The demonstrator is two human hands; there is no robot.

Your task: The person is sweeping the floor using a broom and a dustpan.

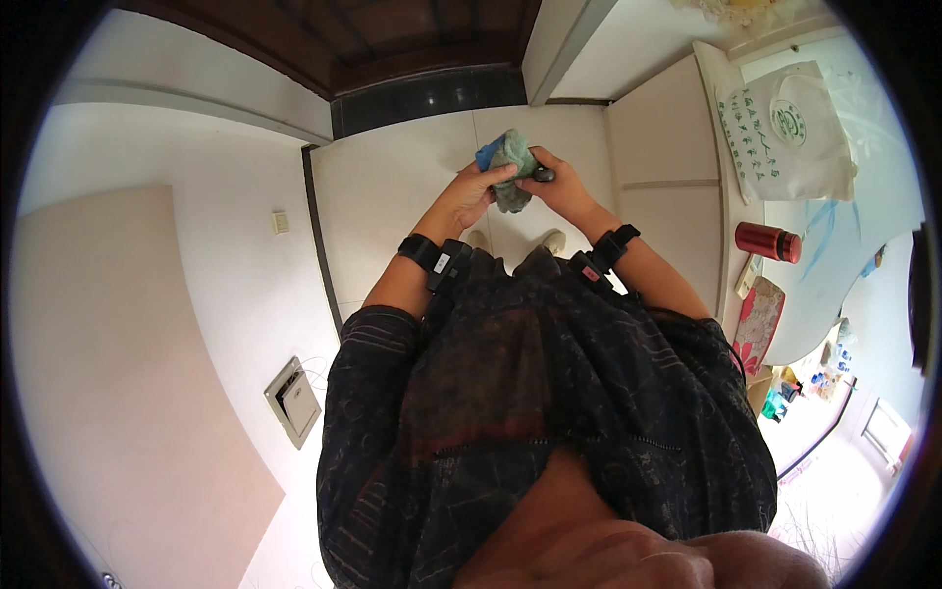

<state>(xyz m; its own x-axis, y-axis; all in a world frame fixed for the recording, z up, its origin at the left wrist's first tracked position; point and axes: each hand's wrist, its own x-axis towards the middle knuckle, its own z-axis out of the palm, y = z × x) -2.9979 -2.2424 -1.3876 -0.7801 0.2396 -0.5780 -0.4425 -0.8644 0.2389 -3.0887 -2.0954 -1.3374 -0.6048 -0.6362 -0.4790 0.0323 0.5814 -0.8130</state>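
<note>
In front of my body, above the pale tiled floor (412, 177), my left hand (464, 197) grips a bunched grey-green cloth (513, 151), its thumb lying across the front. A blue piece (486, 153) shows at the cloth's upper left; whether it belongs to the cloth I cannot tell. My right hand (568, 191) holds a small black rounded object (543, 175) against the cloth's right side. It may be the end of a handle, but the cloth and fingers hide the rest. Both wrists carry black strapped devices.
To the right, a cabinet (666, 147) bears a white bag with green writing (798, 132), a red metal bottle (765, 241) and a floral pouch (762, 324). A dark door (434, 37) stands ahead beyond a black threshold (434, 94). On the left wall is an open panel box (293, 403).
</note>
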